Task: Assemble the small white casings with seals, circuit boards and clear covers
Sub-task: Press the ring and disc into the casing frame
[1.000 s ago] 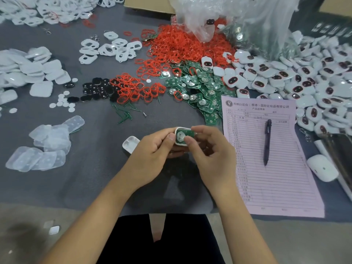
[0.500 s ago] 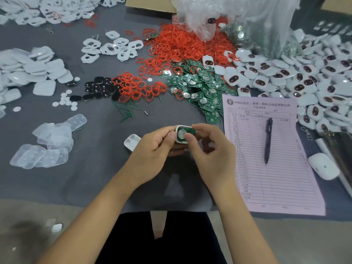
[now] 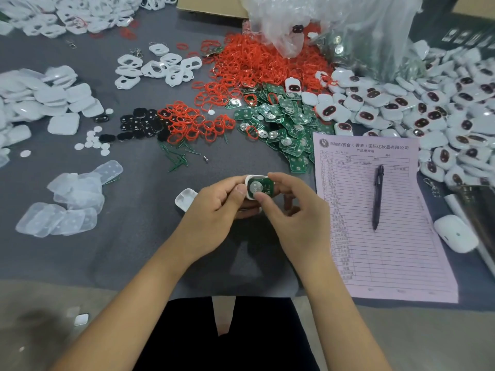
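My left hand grips a small white casing from its left side, thumb on its rim. A green circuit board with a round silver cell lies in the casing. My right hand pinches the casing's right end, and its thumb tip presses the board's near edge. Another white casing half lies on the grey mat just left of my left hand. Red seals, green circuit boards and clear covers lie in piles further out.
A pink form with a black pen lies to the right. White casings with dark windows heap at the far right, by a plastic bag. White shells, white frames and black pads lie left and centre. A white oval object lies near the right edge.
The board has settled flatter into the casing under my right thumb. Both hands stay in nearly the same spot.
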A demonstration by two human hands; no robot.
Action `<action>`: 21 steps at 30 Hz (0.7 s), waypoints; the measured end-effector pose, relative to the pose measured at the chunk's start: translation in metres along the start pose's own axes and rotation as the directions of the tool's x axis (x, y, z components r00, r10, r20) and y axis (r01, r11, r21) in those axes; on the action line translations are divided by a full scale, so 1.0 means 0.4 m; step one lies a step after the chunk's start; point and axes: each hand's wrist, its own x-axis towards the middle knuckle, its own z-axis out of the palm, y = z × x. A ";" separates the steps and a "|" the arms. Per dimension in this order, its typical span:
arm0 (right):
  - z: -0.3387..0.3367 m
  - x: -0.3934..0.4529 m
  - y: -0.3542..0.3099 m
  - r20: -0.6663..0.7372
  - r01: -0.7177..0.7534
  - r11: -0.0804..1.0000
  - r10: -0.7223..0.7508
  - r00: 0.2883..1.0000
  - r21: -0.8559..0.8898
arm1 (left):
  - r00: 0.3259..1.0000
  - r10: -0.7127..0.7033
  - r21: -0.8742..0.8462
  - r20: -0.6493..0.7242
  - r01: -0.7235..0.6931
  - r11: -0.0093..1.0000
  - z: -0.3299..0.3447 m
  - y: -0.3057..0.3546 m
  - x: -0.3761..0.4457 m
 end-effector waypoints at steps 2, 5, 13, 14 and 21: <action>0.000 0.001 -0.001 -0.023 0.049 0.998 -0.050 0.998 -0.042 | 1.000 0.000 -0.005 0.002 0.000 1.000 0.001 0.000 0.000; 0.000 0.000 0.000 -0.031 0.104 0.991 -0.107 0.994 -0.085 | 1.000 0.001 -0.015 0.010 -0.001 1.000 0.001 0.000 0.000; -0.001 0.000 -0.003 -0.034 0.055 0.998 -0.056 0.998 -0.010 | 1.000 0.004 -0.029 0.011 -0.004 1.000 0.000 0.000 -0.001; -0.002 0.000 -0.003 -0.038 0.033 0.999 -0.032 0.999 0.009 | 1.000 0.001 -0.035 0.010 -0.001 0.999 0.000 0.000 -0.001; -0.006 -0.003 -0.010 -0.027 -0.009 0.997 0.011 1.000 0.071 | 1.000 0.002 -0.026 0.024 -0.001 1.000 0.001 -0.002 0.002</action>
